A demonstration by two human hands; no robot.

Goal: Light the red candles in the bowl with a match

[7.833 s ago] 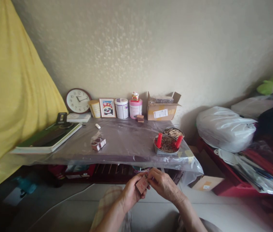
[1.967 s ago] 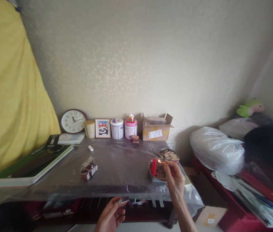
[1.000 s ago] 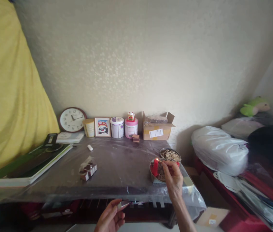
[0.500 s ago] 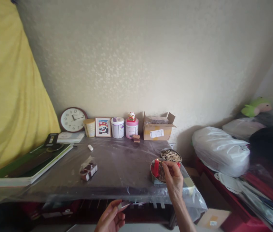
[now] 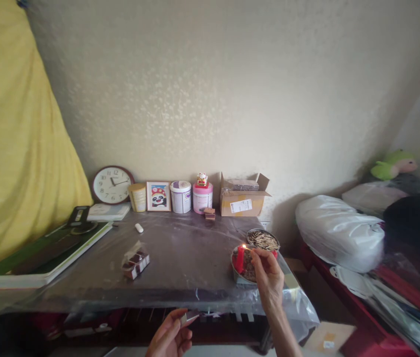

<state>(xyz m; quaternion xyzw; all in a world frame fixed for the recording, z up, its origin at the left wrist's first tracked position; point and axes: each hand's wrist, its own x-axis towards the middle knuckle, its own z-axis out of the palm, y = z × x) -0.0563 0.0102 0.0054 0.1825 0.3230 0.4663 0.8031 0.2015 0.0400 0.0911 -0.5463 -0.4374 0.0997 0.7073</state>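
Observation:
My right hand (image 5: 270, 280) pinches a thin burning match (image 5: 248, 249). The match's flame is at the top of a red candle (image 5: 240, 261), which stands upright in a round bowl (image 5: 236, 277) of dark grains. Part of a second red piece shows behind my fingers. Just behind the bowl sits a round tin (image 5: 250, 232) full of loose matchsticks (image 5: 264, 240). Lower, in front of the table's edge, my left hand (image 5: 169, 334) grips a small matchbox (image 5: 188, 320) between thumb and fingers; its far side is hidden.
A plastic-wrapped pack of matchboxes (image 5: 136, 264) lies on the plastic-covered table (image 5: 183, 263). Along the wall stand a clock (image 5: 112, 184), a framed panda picture (image 5: 158, 196), two canisters (image 5: 181, 197) and an open cardboard box (image 5: 243, 204). White bags (image 5: 340, 230) are at right.
The flame at the candle's top looks bigger and brighter. My right hand has shifted slightly right. My left hand has tilted the matchbox a little.

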